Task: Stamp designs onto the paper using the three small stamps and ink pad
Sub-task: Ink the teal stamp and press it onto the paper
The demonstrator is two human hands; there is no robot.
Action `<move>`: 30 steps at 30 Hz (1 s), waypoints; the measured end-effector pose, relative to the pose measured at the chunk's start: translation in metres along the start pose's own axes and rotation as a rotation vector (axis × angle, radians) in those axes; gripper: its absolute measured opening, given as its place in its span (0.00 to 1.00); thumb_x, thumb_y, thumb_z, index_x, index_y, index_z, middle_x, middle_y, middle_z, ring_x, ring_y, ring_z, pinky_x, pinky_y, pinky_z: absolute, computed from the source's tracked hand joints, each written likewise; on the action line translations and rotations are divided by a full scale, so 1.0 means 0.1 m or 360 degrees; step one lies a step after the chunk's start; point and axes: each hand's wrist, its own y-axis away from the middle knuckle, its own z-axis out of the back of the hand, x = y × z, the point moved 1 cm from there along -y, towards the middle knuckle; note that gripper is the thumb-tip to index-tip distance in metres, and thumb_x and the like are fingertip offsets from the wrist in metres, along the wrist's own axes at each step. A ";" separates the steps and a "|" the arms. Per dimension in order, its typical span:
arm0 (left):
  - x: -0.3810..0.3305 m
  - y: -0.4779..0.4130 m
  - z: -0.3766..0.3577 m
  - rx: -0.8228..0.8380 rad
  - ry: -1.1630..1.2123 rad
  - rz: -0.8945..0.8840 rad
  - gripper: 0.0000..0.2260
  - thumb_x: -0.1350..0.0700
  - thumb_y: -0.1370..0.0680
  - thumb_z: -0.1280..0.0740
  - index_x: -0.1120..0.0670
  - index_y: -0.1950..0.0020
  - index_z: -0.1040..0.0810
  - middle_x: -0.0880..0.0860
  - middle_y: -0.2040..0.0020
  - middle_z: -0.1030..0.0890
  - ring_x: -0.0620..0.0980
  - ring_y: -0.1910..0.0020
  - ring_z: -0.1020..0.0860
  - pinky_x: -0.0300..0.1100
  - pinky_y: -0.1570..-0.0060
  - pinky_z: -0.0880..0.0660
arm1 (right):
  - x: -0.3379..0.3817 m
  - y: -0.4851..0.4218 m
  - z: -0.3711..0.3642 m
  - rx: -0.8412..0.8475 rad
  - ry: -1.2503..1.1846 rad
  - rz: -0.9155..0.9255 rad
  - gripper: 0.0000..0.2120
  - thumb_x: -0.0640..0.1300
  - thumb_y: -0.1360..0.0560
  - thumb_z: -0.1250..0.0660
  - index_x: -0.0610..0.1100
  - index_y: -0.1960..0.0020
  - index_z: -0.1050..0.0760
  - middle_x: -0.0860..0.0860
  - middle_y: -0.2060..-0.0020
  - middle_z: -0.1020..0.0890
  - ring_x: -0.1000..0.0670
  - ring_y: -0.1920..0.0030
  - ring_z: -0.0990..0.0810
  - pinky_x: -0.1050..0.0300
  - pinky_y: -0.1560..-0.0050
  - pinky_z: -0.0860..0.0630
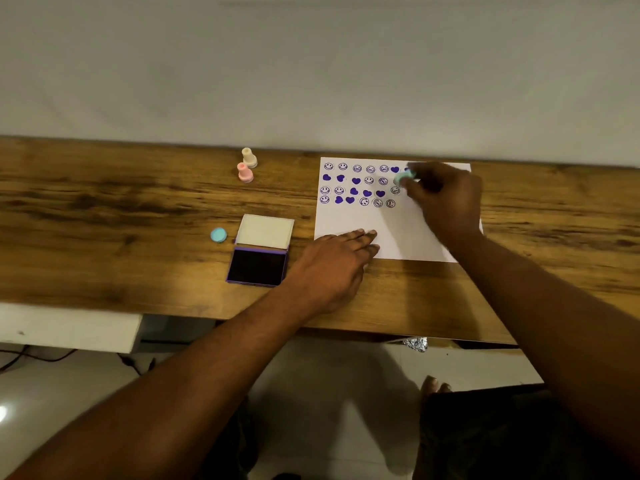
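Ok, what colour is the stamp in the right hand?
Pale teal. The stamp in the right hand shows best in the head view.

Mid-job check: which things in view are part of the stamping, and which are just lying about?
In the job: paper; teal stamp, held by the right hand; pink stamp; cream stamp; open ink pad; left hand, flat on the paper.
Lying about: teal cap beside the pad; foil scrap under the table; cables at lower left.

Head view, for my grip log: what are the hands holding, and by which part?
Right hand pinches the teal stamp by its handle end, blurred. Left hand holds nothing, pressing flat on the paper.
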 end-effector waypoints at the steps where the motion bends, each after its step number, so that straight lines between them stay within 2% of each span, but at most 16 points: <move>1: 0.00 0.00 -0.01 -0.0004 0.0003 0.0000 0.22 0.49 0.13 0.44 0.49 0.18 0.33 0.49 0.16 0.38 0.48 0.18 0.39 0.50 0.23 0.39 | 0.00 -0.07 0.06 -0.0134 -0.0312 -0.0152 0.14 0.42 0.26 0.20 0.41 0.41 0.14 0.46 0.53 0.11 0.52 0.55 0.12 0.58 0.49 0.17; 3: 0.00 0.00 -0.02 -0.0020 0.0000 -0.0003 0.22 0.49 0.13 0.44 0.49 0.19 0.33 0.49 0.16 0.37 0.49 0.18 0.39 0.50 0.23 0.38 | -0.03 -0.17 0.18 -0.0305 -0.0798 -0.0404 0.14 0.39 0.26 0.20 0.38 0.42 0.15 0.44 0.57 0.12 0.53 0.61 0.15 0.60 0.57 0.20; 5: 0.00 0.00 -0.02 -0.0037 0.0008 -0.0013 0.22 0.49 0.13 0.43 0.49 0.19 0.32 0.49 0.16 0.37 0.49 0.18 0.39 0.50 0.23 0.38 | -0.09 -0.18 0.23 -0.0337 -0.0993 -0.0611 0.13 0.36 0.25 0.22 0.36 0.41 0.16 0.47 0.62 0.13 0.52 0.65 0.20 0.61 0.61 0.23; 8: 0.01 0.02 -0.04 -0.0043 0.0013 -0.0021 0.22 0.50 0.13 0.43 0.49 0.19 0.32 0.49 0.16 0.37 0.49 0.18 0.38 0.50 0.24 0.37 | -0.14 -0.14 0.21 -0.0312 -0.1016 -0.0749 0.08 0.35 0.23 0.24 0.39 0.45 0.16 0.49 0.64 0.15 0.51 0.66 0.22 0.61 0.61 0.23; 12: 0.02 0.01 -0.04 -0.0062 0.0027 -0.0039 0.22 0.50 0.13 0.43 0.50 0.19 0.32 0.50 0.17 0.36 0.50 0.18 0.38 0.52 0.24 0.37 | -0.13 -0.13 0.14 -0.0265 -0.0963 -0.0766 0.04 0.36 0.23 0.24 0.42 0.50 0.16 0.50 0.64 0.14 0.54 0.67 0.20 0.60 0.59 0.21; 18: 0.05 0.03 0.00 -0.0145 0.0055 -0.0050 0.21 0.50 0.13 0.42 0.49 0.19 0.32 0.49 0.17 0.35 0.49 0.18 0.37 0.50 0.24 0.38 | -0.08 -0.14 0.07 -0.0198 -0.0959 -0.0759 0.03 0.39 0.25 0.22 0.45 0.53 0.14 0.52 0.65 0.13 0.52 0.65 0.20 0.61 0.60 0.21; 21: 0.13 0.07 0.13 -0.0256 0.0137 -0.0008 0.21 0.50 0.15 0.41 0.47 0.21 0.28 0.47 0.20 0.31 0.48 0.20 0.34 0.52 0.25 0.38 | -0.02 -0.14 -0.05 -0.0160 -0.0956 -0.0766 0.04 0.40 0.26 0.20 0.45 0.53 0.14 0.51 0.64 0.13 0.52 0.64 0.19 0.61 0.59 0.20; 23: 0.28 0.14 0.28 -0.0377 0.0233 0.0094 0.18 0.50 0.15 0.38 0.45 0.25 0.25 0.46 0.25 0.24 0.47 0.26 0.27 0.50 0.29 0.35 | 0.05 -0.13 -0.17 -0.0116 -0.0941 -0.0758 0.04 0.42 0.26 0.20 0.46 0.53 0.14 0.52 0.65 0.13 0.54 0.65 0.18 0.62 0.59 0.20; 26: 0.70 0.35 0.55 -0.0610 0.0442 0.0394 0.13 0.50 0.17 0.31 0.43 0.33 0.17 0.43 0.38 0.15 0.40 0.42 0.19 0.41 0.41 0.24 | 0.20 -0.07 -0.44 0.0045 -0.0866 -0.0710 0.06 0.44 0.25 0.21 0.45 0.49 0.13 0.52 0.63 0.12 0.56 0.65 0.16 0.63 0.59 0.20; 30: 1.34 0.82 0.75 -0.0826 0.0623 0.0772 0.09 0.54 0.21 0.26 0.45 0.42 0.13 0.43 0.49 0.13 0.36 0.55 0.18 0.41 0.52 0.18 | 0.49 0.08 -0.88 0.0293 -0.0702 -0.0583 0.15 0.46 0.25 0.20 0.44 0.40 0.14 0.49 0.52 0.11 0.52 0.53 0.12 0.58 0.51 0.16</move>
